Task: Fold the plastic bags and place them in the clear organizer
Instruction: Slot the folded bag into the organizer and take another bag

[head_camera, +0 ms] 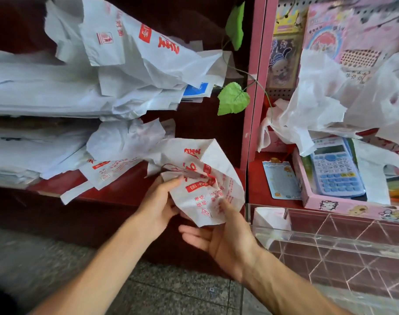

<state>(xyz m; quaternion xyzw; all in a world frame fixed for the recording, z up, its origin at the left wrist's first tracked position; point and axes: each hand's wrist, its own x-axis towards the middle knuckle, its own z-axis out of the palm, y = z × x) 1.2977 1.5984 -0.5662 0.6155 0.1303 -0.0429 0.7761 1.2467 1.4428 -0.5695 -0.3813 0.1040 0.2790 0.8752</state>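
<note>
bag point(200, 185) between left hand point(158, 202), right hand point(223, 237)

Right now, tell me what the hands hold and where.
Both hold one crumpled white bag with red print: the left hand grips its left edge, the right hand pinches its lower edge.

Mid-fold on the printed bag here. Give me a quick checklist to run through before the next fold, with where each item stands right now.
1. Left hand grips the printed plastic bag at its left edge: ok.
2. Right hand has the bag: ok, thumb pinches the lower edge, fingers spread underneath.
3. Bag flat enough to fold: not ok, it is crumpled and bunched.
4. Bag free of the loose bags on the shelf: cannot tell, they overlap at its upper left.
5. Clear organizer within view at right: ok.
6. Free compartment: ok, one folded bag sits in the near-left cell, others look vacant.
</note>
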